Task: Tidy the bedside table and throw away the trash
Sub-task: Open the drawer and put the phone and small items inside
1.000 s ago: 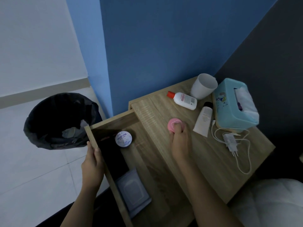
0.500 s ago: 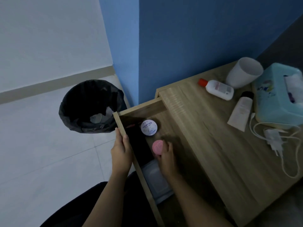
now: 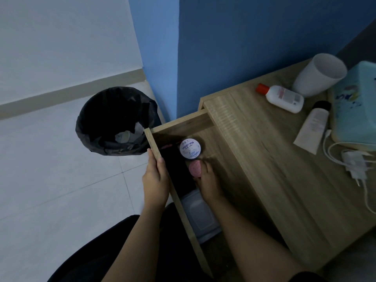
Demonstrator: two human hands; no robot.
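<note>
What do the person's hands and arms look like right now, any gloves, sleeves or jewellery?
Both hands are bare: no gloves, rings or watch visible on the left hand or the right hand. Both forearms are uncovered as far as the frame shows. Dark clothing appears at the bottom edge, by the person's body.

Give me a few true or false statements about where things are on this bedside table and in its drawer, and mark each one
1. The drawer is pulled open. True.
2. The right hand sets the pink jar inside the drawer beside the white jar. True.
3. The left hand is in the trash bin. False: it grips the drawer's front edge; the trash bin stands apart on the floor.
4. The white bottle with a red cap stands upright. False: it lies on its side on the tabletop.
5. The white cup is inside the drawer. False: it sits on the tabletop.
</note>
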